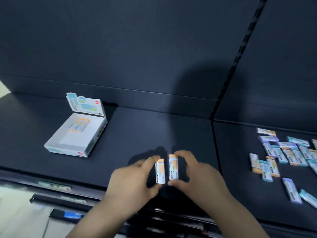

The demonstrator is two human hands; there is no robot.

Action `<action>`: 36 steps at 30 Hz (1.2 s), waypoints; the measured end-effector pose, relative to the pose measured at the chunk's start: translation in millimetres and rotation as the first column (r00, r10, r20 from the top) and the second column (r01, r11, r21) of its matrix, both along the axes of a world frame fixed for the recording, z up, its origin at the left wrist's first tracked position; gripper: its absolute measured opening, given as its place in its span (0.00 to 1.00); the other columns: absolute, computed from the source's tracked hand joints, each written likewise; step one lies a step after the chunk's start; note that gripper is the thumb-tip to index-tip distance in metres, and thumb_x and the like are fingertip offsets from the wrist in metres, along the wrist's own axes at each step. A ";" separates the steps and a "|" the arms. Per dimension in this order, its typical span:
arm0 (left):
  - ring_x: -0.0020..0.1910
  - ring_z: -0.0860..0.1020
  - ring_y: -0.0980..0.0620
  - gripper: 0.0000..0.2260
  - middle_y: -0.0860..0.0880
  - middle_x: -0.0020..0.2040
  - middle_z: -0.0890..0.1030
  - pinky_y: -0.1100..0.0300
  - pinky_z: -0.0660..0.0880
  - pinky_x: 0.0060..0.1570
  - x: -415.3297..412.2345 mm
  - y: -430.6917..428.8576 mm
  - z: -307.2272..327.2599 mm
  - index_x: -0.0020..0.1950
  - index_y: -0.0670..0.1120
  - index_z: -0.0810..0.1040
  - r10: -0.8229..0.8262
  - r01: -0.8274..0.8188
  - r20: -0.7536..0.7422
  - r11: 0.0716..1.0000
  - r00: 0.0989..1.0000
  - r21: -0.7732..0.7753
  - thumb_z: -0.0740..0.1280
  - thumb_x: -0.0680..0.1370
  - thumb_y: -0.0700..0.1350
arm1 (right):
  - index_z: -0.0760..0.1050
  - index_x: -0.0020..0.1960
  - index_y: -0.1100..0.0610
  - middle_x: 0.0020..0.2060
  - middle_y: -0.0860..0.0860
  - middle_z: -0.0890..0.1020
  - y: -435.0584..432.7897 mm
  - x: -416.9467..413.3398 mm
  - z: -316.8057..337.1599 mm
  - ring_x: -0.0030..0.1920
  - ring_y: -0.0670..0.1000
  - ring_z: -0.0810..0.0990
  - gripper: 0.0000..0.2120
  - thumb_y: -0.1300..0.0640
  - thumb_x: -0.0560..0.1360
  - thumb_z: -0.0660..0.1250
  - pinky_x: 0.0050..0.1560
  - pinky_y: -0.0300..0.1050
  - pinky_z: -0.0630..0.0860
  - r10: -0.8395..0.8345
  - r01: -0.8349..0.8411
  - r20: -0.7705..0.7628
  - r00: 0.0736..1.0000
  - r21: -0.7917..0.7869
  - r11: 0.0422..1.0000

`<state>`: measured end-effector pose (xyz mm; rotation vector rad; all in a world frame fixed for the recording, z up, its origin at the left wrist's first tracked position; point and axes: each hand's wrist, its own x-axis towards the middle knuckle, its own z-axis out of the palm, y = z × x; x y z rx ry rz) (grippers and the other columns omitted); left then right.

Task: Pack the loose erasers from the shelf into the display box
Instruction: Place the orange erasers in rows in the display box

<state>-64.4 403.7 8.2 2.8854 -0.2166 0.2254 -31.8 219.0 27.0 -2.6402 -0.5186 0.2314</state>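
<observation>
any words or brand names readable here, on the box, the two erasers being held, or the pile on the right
No text here can be read.
display box: lid print and red logo, too blurred.
left eraser, pinched by the left hand: sleeve print too blurred.
right eraser, pinched by the right hand: too blurred.
loose erasers: too small.
shelf-edge tags: blurred.

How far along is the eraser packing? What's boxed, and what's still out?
Early. Done: a few erasers sit at the back of the display box; most of its floor is bare. In hand: the left hand pinches one orange-tipped eraser, the right hand a second eraser, both short of the box. Left: the scattered loose erasers on the shelf to the right.
</observation>
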 end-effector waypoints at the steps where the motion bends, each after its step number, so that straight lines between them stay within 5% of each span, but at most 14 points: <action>1: 0.30 0.79 0.61 0.29 0.61 0.40 0.81 0.68 0.67 0.23 -1.2 7.3 -2.4 0.58 0.59 0.75 0.003 -0.003 0.007 1.000 1.000 0.003 0.65 0.58 0.64 | 0.54 0.65 0.36 0.32 0.39 0.67 8.5 -0.3 -2.6 0.38 0.40 0.71 0.30 0.38 0.70 0.66 0.40 0.35 0.69 -0.002 0.002 -0.009 1.000 0.001 1.000; 6: 0.40 0.80 0.53 0.30 0.57 0.40 0.79 0.61 0.75 0.33 11.6 71.2 -8.6 0.59 0.55 0.76 0.004 -0.008 0.110 1.000 0.994 0.031 0.73 0.58 0.59 | 0.55 0.65 0.36 0.30 0.42 0.68 65.9 11.2 -4.7 0.32 0.40 0.68 0.30 0.37 0.70 0.67 0.33 0.33 0.65 -0.029 0.029 0.022 0.999 0.000 1.000; 14: 0.40 0.78 0.46 0.31 0.51 0.40 0.77 0.53 0.76 0.38 53.6 213.4 6.5 0.60 0.49 0.78 0.016 -0.018 0.149 1.000 0.989 0.015 0.79 0.59 0.53 | 0.54 0.67 0.37 0.32 0.42 0.68 193.0 30.6 -1.2 0.42 0.45 0.75 0.32 0.36 0.69 0.66 0.44 0.40 0.73 -0.092 0.088 0.054 0.994 0.067 0.994; 19: 0.43 0.75 0.46 0.30 0.52 0.40 0.72 0.54 0.73 0.39 80.8 275.5 7.8 0.62 0.50 0.77 0.036 -0.038 0.106 0.999 0.994 0.021 0.77 0.62 0.54 | 0.57 0.66 0.37 0.35 0.37 0.66 245.1 35.7 -5.3 0.50 0.44 0.75 0.31 0.38 0.69 0.68 0.44 0.39 0.69 -0.145 0.136 0.084 0.986 0.102 0.985; 22: 0.52 0.72 0.49 0.30 0.52 0.48 0.72 0.55 0.71 0.47 94.3 285.7 9.1 0.69 0.56 0.69 0.028 -0.028 0.027 1.000 0.999 0.006 0.71 0.68 0.58 | 0.59 0.65 0.38 0.45 0.37 0.71 265.9 45.4 -5.7 0.51 0.42 0.73 0.30 0.39 0.68 0.69 0.45 0.38 0.69 -0.176 0.167 0.079 0.981 0.111 0.980; 25: 0.57 0.69 0.53 0.30 0.54 0.53 0.69 0.59 0.69 0.53 109.4 286.0 1.7 0.70 0.60 0.64 -0.019 0.019 -0.027 1.000 0.999 0.005 0.67 0.70 0.60 | 0.60 0.67 0.41 0.58 0.42 0.71 283.6 60.9 -5.5 0.57 0.45 0.72 0.30 0.40 0.69 0.68 0.50 0.41 0.71 -0.169 0.168 0.074 0.983 0.024 0.986; 36: 0.58 0.65 0.52 0.27 0.52 0.54 0.65 0.56 0.64 0.55 138.0 283.8 -21.2 0.69 0.61 0.65 -0.155 0.164 -0.091 0.981 0.984 0.105 0.64 0.71 0.64 | 0.66 0.69 0.49 0.61 0.49 0.68 314.2 99.2 -25.6 0.65 0.51 0.64 0.31 0.44 0.69 0.71 0.62 0.44 0.66 -0.175 0.178 0.035 0.984 -0.205 0.962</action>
